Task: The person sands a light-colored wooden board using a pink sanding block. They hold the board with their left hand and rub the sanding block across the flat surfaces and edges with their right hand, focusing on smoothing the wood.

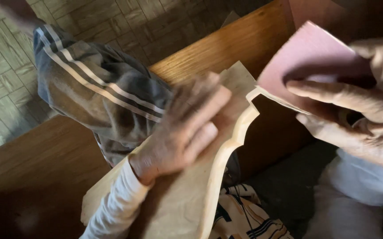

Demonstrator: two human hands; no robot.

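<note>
A pale wooden board with a curved, scalloped cut edge lies slanted across my lap. My left hand presses flat on its upper part, fingers spread toward the notched corner. My right hand holds a folded sheet of reddish-pink sandpaper between thumb and fingers, just right of the board's notched tip and close to its edge. Both my sleeves are white.
A brown wooden bench or table top runs diagonally behind the board. My knee in grey trousers with white stripes rises at the left. Parquet floor shows at the upper left. A patterned cloth lies below the board.
</note>
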